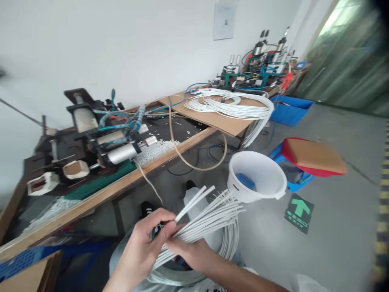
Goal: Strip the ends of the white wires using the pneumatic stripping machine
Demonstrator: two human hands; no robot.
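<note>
A coiled bundle of white cables (209, 221) rests over my lap, its loose ends fanned out toward the upper right. My left hand (152, 235) pinches a couple of cable ends between thumb and fingers, a little apart from the rest. Close beside it, my right hand (193, 251) is wrapped round the main bundle from below, and its fingers are partly hidden by the cables. The lower loop of the coil hangs below both hands.
A workbench (170, 158) carries a pneumatic machine (103, 134) and white scraps. Farther along, more cable coils (231, 105) lie on cardboard. To the right stand a white bucket (258, 174), a padded stool (313, 156) and a blue bin (291, 109). A beige hose (182, 156) droops off the bench.
</note>
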